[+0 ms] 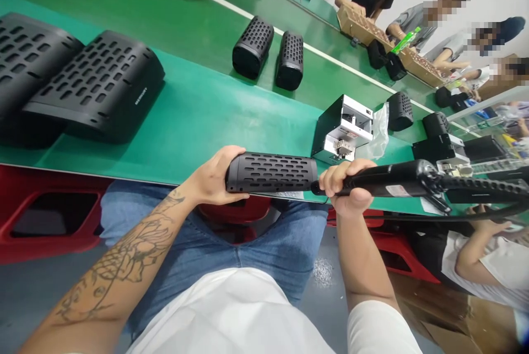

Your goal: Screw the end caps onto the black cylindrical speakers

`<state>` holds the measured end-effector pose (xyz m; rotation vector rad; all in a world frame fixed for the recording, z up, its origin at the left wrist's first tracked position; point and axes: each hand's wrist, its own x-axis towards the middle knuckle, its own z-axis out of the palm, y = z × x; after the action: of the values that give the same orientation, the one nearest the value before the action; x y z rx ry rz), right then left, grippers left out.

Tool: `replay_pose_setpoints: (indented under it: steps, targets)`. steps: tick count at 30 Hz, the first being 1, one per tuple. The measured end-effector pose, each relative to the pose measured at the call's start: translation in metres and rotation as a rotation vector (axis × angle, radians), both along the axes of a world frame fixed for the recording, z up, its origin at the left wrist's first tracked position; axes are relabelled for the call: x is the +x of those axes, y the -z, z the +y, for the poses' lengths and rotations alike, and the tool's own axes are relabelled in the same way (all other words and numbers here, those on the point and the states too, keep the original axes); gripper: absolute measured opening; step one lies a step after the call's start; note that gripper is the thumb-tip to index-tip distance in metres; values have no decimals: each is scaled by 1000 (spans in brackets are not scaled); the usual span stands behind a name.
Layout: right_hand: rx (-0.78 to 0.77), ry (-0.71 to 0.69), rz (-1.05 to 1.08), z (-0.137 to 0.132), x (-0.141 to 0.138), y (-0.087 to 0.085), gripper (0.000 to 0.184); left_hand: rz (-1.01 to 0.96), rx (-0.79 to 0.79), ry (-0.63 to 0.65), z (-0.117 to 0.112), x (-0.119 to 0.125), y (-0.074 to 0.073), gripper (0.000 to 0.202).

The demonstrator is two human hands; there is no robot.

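Note:
My left hand is closed round the left end of a black slotted housing, which lies lengthwise at the table's near edge. In my right hand is a black electric screwdriver, held level. Its tip points left and meets the right end of the housing; whether it sits on a screw is too small to tell. Just behind my right hand stands a black and silver screw feeder.
Large black slotted housings stand at the left. Two smaller housings stand farther back. A clear plastic bag is beside the feeder. The screwdriver's cable trails right. Several people work across the table; a co-worker's arm is at the right.

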<state>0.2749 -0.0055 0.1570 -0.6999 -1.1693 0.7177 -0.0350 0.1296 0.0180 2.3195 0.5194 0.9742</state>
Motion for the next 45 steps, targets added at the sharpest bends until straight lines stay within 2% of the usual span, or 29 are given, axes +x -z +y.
replay_pose_setpoints:
  steps: [3, 8, 11, 14, 17, 19, 20, 22, 25, 28, 31, 33, 36, 39, 42, 45]
  targets:
    - [-9, -77, -17, 3, 1, 0, 40, 0, 17, -1, 1, 0, 1, 112]
    - [-67, 107, 5, -5, -10, 2, 49, -7, 69, 25, 0, -2, -1, 113]
    - [-34, 175, -13, -7, -5, -5, 51, -7, 79, 17, -1, -3, -1, 118]
    - [31, 327, -5, 9, 28, -21, 59, -29, 77, -4, 0, 0, 2, 120]
    - [124, 614, -17, 43, 78, -31, 56, -55, 79, -13, 3, 5, 6, 120]
    - [139, 743, -64, 67, 107, -26, 56, -64, 76, -12, 5, 9, 8, 123]
    - [118, 758, -87, 76, 118, -20, 58, -64, 71, -9, 5, 10, 9, 124]
    - [64, 741, -120, 87, 131, -4, 61, -60, 58, -1, 5, 11, 9, 125]
    - [26, 710, -130, 82, 134, 13, 61, -63, 50, 15, 5, 11, 9, 122]
    - [7, 708, -118, 62, 122, 12, 60, -65, 44, 28, 5, 12, 8, 121]
    - [29, 661, -76, 35, 94, -3, 60, -48, 23, 35, 5, 13, 6, 124]
    - [64, 572, -52, 19, 65, -15, 61, -39, 11, 36, 4, 14, 4, 123]
    - [118, 338, -62, 5, 16, -25, 60, -44, -1, 37, 3, 14, 4, 119]
    - [127, 157, -49, 9, -25, -24, 58, -53, -32, 20, 0, 14, 4, 114]
    - [54, 136, -8, 21, -48, -19, 59, -63, -62, 12, -1, 16, 5, 115]
    - [-42, 120, -5, 31, -56, -15, 65, -80, -71, 29, -1, 18, 3, 116]
